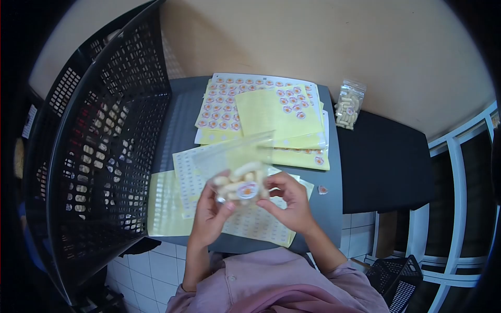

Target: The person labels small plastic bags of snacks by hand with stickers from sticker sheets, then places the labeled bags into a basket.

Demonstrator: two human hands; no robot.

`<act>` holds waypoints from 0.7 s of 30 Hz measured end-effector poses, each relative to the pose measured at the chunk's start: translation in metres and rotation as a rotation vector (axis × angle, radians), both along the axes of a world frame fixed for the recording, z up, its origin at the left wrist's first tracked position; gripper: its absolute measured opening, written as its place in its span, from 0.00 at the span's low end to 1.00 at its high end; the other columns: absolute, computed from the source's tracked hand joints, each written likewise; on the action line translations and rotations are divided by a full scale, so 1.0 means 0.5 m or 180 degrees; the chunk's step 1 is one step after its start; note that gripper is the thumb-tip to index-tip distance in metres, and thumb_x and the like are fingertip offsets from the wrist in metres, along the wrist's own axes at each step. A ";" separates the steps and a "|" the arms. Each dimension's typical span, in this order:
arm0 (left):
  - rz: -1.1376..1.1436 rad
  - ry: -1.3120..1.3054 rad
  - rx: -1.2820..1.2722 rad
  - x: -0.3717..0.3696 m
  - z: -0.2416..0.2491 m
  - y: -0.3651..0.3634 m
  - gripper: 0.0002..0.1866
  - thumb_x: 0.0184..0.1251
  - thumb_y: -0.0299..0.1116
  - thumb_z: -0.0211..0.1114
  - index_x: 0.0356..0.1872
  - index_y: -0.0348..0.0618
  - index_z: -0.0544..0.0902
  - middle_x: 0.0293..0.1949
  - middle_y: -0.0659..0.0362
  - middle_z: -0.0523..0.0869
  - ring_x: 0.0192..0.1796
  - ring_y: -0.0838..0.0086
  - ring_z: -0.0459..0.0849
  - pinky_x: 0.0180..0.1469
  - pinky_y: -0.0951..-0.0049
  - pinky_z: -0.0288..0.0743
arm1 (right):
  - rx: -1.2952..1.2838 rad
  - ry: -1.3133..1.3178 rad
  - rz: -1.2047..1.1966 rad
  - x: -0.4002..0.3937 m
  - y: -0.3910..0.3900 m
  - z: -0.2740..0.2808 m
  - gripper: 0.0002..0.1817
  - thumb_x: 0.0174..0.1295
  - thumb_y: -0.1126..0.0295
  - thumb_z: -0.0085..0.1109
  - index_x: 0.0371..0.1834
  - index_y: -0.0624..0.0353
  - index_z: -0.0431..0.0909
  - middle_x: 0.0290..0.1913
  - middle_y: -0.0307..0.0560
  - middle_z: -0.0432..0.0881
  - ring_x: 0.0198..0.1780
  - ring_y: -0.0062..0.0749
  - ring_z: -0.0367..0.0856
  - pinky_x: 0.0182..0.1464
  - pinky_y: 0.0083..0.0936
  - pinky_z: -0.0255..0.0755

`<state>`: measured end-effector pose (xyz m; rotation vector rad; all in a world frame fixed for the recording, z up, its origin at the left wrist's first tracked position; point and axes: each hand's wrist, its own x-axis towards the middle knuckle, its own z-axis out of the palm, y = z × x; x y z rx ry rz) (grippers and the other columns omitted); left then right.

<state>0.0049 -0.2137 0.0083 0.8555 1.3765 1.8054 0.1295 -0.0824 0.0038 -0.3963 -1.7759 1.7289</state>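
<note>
Between my hands is a clear zip bag (225, 189) of pale, finger-shaped pieces, with a round sticker (247, 190) on its front. My left hand (211, 211) grips the bag's lower left side, thumb in front. At the bag's right side, my right hand (288, 201) pinches it between thumb and fingers. The bag's upper part tilts up toward the right and looks slightly blurred. Below it lie yellow sheets (167, 203) and a sheet of small printed labels (183, 169). A loose sticker (323, 190) rests to the right of my right hand.
Sheets of round stickers (222, 101) and a yellow backing sheet (266, 115) lie on the grey table (329, 208). A tall black perforated basket (104, 130) stands at left. Another filled bag (348, 107) lies by the black surface (386, 161) at right. A smaller black basket (394, 281) is on the floor.
</note>
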 end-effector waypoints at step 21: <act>0.0642 -0.3032 0.0144 -0.133 -0.148 -0.083 0.19 0.63 0.39 0.43 0.50 0.38 0.68 0.49 0.54 0.73 0.49 0.67 0.73 0.49 0.59 0.70 | 0.2171 -0.2159 -0.1565 -0.060 -0.173 -0.073 0.36 0.45 0.60 0.64 0.54 0.71 0.61 0.56 0.62 0.64 0.58 0.52 0.61 0.58 0.38 0.57</act>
